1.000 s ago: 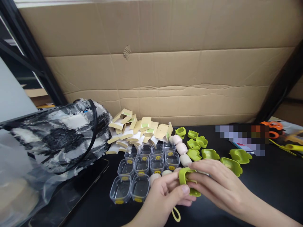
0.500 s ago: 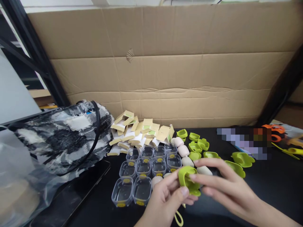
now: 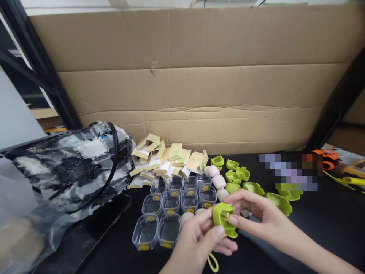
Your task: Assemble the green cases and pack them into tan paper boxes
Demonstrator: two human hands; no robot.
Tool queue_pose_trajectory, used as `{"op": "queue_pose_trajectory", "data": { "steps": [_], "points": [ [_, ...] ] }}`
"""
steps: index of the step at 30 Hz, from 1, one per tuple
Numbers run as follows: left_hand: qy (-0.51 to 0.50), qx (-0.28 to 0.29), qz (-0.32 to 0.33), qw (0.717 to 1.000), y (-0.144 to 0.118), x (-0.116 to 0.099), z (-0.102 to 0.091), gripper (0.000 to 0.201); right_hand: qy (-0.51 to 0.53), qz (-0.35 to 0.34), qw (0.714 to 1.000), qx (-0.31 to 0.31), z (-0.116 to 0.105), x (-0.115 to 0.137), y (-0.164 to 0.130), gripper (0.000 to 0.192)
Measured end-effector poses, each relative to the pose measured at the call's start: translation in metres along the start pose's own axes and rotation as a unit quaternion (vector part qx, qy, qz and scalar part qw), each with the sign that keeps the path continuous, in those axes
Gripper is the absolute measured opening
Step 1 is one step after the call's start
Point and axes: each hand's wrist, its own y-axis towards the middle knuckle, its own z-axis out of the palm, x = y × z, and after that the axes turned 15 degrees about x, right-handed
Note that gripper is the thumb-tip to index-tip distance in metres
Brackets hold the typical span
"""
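No words or numbers can be read; the clear plastic boxes [image 3: 174, 205] carry small yellow smiley-face stickers

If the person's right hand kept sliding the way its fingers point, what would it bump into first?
The right hand points left, its fingertips already on the green piece that the left hand pinches. Past those, probably the clear plastic tubs, though depth is hard to judge.

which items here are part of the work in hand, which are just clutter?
In hand:
left hand and right hand hold a green silicone case
yellow loop strap
loose green cases
beige pods
clear plastic boxes
folded cardboard inserts

Lying about:
black-and-white bag
orange scissors
cardboard sheet
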Motion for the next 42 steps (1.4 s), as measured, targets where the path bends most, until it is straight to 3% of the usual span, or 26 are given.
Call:
{"op": "queue_pose_trajectory", "data": {
  "steps": [10,17,22,29,35,42],
  "points": [
    [-0.032,0.016,0.005,0.999,0.001,0.005,0.0,0.047,-0.032,-0.017,0.999,-0.009,0.002,-0.01,-0.002,0.02],
    [-0.021,0.026,-0.002,0.999,0.001,0.004,-0.001,0.055,-0.037,0.003,0.999,-0.022,0.007,-0.008,-0.003,0.02],
    [-0.016,0.036,-0.01,0.999,0.001,0.009,-0.001,0.055,-0.053,0.017,0.998,0.002,0.006,-0.005,-0.002,0.013],
    [-0.016,0.052,-0.02,0.998,0.001,0.008,0.0,0.058,-0.051,-0.002,0.999,-0.005,0.008,-0.001,-0.004,0.011],
    [0.038,0.015,-0.048,0.998,-0.003,0.005,0.004,0.056,-0.092,-0.017,0.996,0.0,0.007,0.001,-0.008,0.008],
    [0.053,0.006,0.027,0.998,-0.003,0.012,0.006,0.057,-0.134,-0.03,0.991,-0.011,0.008,0.001,-0.012,0.003]
  ]
}}
